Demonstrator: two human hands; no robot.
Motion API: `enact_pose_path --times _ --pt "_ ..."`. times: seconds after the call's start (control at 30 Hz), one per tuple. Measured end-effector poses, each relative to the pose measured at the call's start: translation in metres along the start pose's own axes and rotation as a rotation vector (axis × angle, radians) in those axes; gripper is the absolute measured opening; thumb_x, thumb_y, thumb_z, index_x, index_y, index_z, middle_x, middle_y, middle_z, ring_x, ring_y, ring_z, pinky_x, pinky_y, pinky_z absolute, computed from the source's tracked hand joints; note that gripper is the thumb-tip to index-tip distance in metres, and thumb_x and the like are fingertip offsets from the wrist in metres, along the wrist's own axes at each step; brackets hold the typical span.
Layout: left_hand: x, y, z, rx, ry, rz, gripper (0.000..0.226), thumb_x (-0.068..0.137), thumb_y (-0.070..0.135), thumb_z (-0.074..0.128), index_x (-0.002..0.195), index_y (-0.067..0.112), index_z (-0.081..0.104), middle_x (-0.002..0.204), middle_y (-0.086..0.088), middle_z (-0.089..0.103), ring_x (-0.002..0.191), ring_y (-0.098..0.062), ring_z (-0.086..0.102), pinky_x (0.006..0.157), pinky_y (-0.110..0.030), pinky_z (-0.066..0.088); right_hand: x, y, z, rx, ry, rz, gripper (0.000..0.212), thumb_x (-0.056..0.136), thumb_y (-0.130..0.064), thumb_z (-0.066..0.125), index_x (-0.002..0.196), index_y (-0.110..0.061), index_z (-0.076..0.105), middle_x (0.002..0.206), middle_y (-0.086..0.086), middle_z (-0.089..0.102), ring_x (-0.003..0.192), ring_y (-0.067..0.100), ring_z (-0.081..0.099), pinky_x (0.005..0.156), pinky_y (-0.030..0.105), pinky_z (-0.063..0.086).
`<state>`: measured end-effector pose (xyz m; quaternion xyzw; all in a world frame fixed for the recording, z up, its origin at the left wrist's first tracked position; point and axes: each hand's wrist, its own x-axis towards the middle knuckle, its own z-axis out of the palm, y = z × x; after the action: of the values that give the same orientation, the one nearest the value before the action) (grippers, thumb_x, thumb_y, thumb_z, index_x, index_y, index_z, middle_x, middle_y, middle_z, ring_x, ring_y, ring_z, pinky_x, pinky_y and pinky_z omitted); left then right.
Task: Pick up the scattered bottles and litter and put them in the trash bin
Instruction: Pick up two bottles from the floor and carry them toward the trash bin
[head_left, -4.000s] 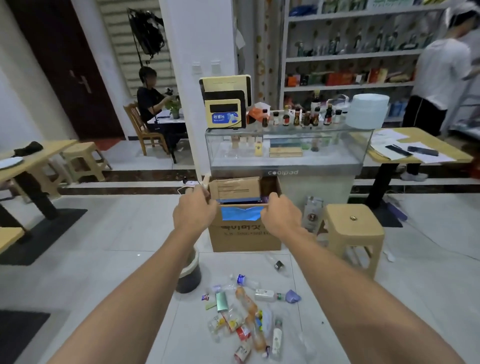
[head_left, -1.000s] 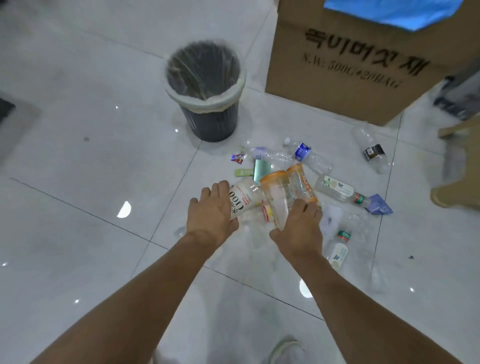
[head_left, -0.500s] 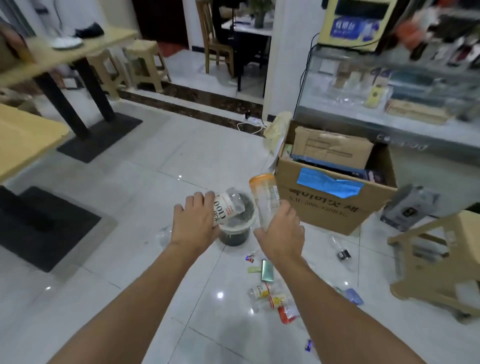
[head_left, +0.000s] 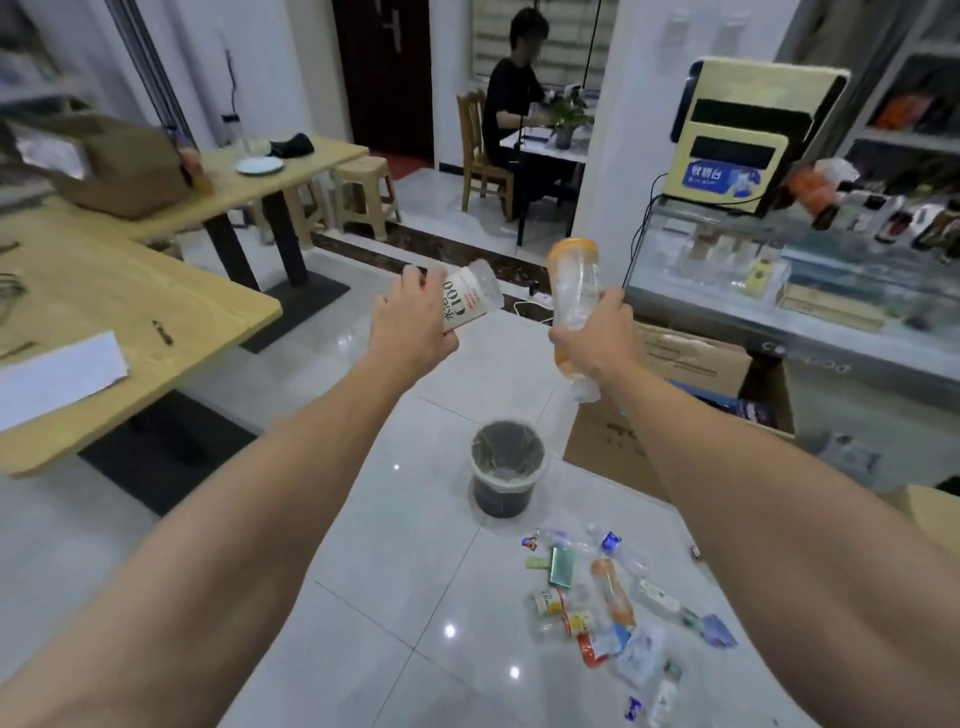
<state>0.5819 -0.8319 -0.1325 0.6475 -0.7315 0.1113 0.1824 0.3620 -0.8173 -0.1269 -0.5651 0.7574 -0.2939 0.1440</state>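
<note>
1. You held a white-labelled bottle (head_left: 465, 300) in your left hand (head_left: 413, 325), fingers wrapped round its lower half, with the bottle tilted up and to the right, its clear end uppermost.
2. Your right hand (head_left: 597, 338) was closed round a clear bottle with orange bands (head_left: 571, 291), gripped about its middle; its broad orange end pointed up and its narrow end stuck out below your wrist.
3. Both bottles were raised in the air, near each other but apart, and the trash bin (head_left: 506, 470) appeared lower in the frame between your two forearms.
4. The bin stood upright on the pale tiled floor (head_left: 395, 571), dark-walled, with a light liner folded over its rim; what lay inside could not be made out.
5. Just beside the bin on its right stood a cardboard box (head_left: 608, 447), open at the top.
6. Nearer you than the bin, the remaining litter (head_left: 597, 603) lay scattered on the tiles: another orange-banded bottle (head_left: 613, 592), a small white-labelled bottle (head_left: 545, 603), a green flat packet (head_left: 562, 566), clear bottles and small wrappers, some touching or overlapping.
7. To your left stood wooden tables (head_left: 130, 291), one with a sheet of paper (head_left: 57, 379) on it.
8. To the right was a glass display counter (head_left: 779, 291) with a yellow device (head_left: 737, 150) on top.
9. Farther back, a person in a dark top (head_left: 511, 98) sat on a wooden chair at a small table.
</note>
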Motion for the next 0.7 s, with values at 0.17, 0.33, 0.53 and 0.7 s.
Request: enact_pose_path --times 0.17,0.33,0.53,0.7 --pt "0.021 -0.036 -0.014 -0.015 0.061 0.017 0.07 0.072 0.039 0.074 0.128 0.016 0.038 0.113 -0.01 0.048 0.101 -0.026 0.05 0.078 -0.038 0.046 -0.002 -0.03 0.015 -0.098 0.031 -0.065 0.068 0.075 -0.045 0.07 0.125 -0.012 0.038 0.117 0.011 0.05 0.099 0.032 0.057 0.081 0.043 0.051" --pt "0.022 -0.103 -0.011 -0.005 0.032 -0.006 0.075 0.07 0.041 0.077 0.13 0.02 0.037 0.117 -0.006 0.051 0.105 -0.022 0.051 0.082 -0.039 0.049 0.001 -0.066 0.053 -0.165 0.012 -0.077 0.067 0.077 -0.045 0.069 0.128 -0.015 0.037 0.117 0.01 0.05 0.096 0.028 0.054 0.07 0.036 0.045" --pt "0.014 -0.193 0.01 0.031 -0.061 -0.133 0.074 0.07 0.043 0.077 0.128 0.018 0.038 0.117 -0.005 0.052 0.106 -0.022 0.051 0.084 -0.036 0.049 0.01 -0.115 0.102 -0.203 -0.011 -0.083 0.071 0.077 -0.045 0.068 0.131 -0.014 0.036 0.123 0.011 0.05 0.107 0.032 0.054 0.076 0.04 0.045" --pt "0.042 -0.211 0.034 0.037 -0.092 -0.136 0.07 0.071 0.042 0.075 0.126 0.017 0.039 0.115 -0.006 0.051 0.104 -0.022 0.051 0.083 -0.035 0.048 0.03 -0.12 0.128 -0.234 -0.006 -0.064 0.066 0.074 -0.046 0.067 0.124 -0.015 0.038 0.118 0.01 0.051 0.102 0.03 0.054 0.079 0.043 0.05"
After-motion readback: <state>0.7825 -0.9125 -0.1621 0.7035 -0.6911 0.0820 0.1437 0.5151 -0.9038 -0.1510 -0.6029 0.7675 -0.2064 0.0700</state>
